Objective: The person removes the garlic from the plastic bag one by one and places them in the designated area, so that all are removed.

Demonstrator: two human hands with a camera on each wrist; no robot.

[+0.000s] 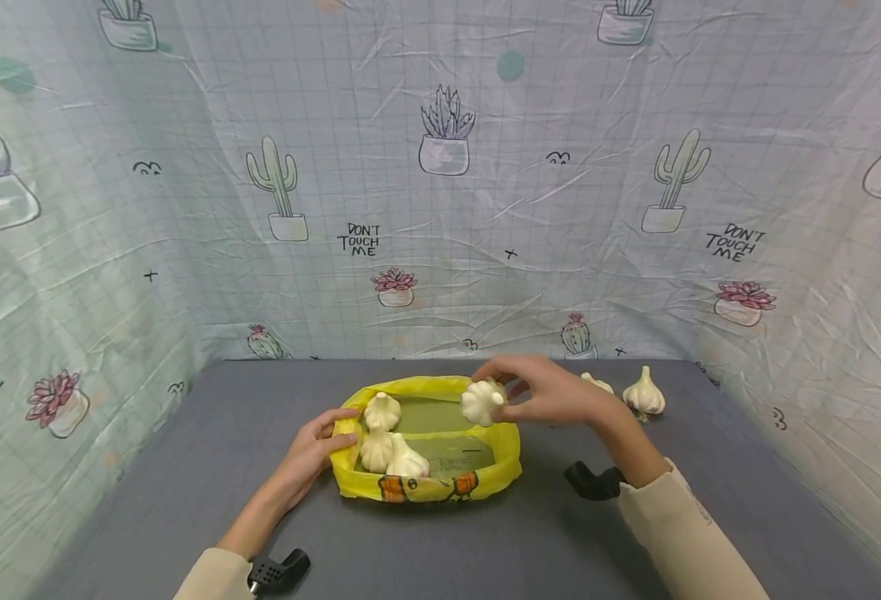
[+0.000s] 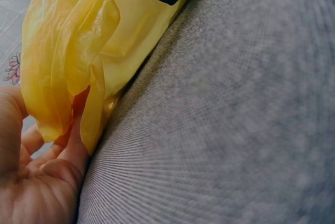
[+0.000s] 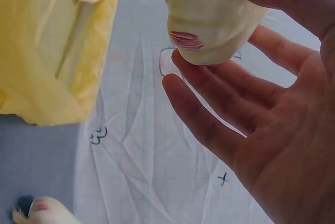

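A yellow plastic bag (image 1: 511, 467) lies spread with its mouth upward and its rim rolled down. Inside it, on the left side, are three garlic bulbs (image 1: 407, 458). At the bag's left edge my left hand (image 1: 307, 457) holds the rim; the left wrist view shows the yellow plastic (image 2: 57, 77) between thumb and fingers. My right hand (image 1: 553, 392) pinches another garlic bulb (image 1: 481, 402) by thumb and fingertips, above the bag's right rim. In the right wrist view that bulb (image 3: 209, 20) shows purple streaks.
Two more garlic bulbs stand on the grey table (image 1: 275, 400) at the back right: one whole bulb (image 1: 644, 393) and one partly hidden bulb (image 1: 596, 382) behind my right hand. A printed curtain (image 1: 440, 208) encloses the table at the back and sides.
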